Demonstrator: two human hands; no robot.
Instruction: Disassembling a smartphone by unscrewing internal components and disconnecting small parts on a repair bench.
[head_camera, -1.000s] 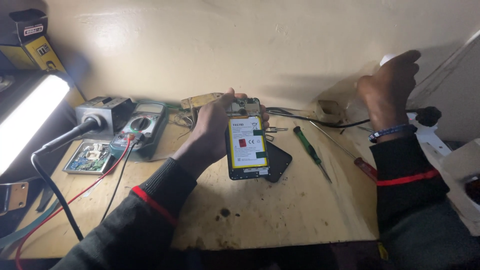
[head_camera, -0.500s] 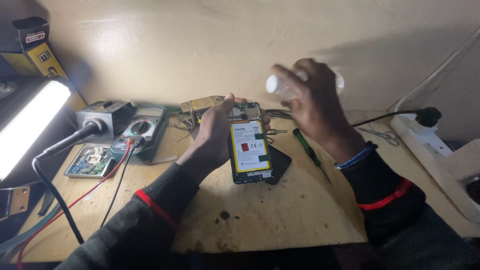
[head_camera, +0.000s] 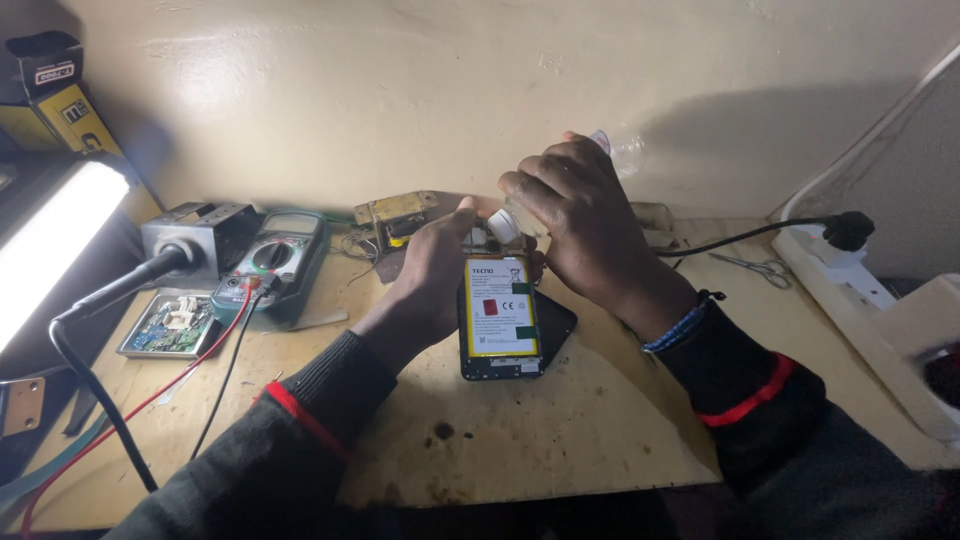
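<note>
— What is the left hand (head_camera: 432, 268) doing?

— It is gripping the opened phone (head_camera: 502, 318) by its left edge, battery side up, holding it just above the tabletop (head_camera: 560, 430).

— And the right hand (head_camera: 575, 222)?

— Its grip is closing around a small clear bottle (head_camera: 520, 215), tilting it so the white nozzle is pointing down at the phone's top end.

— Anything lying nearby?

— A multimeter (head_camera: 272, 262) is sitting to the left, scissors (head_camera: 752, 266) to the right.

Yellow-edged white rectangular label (head_camera: 502, 306) on your opened phone (head_camera: 500, 365), black-and-yellow boxes (head_camera: 55, 95) far left of phone
</note>
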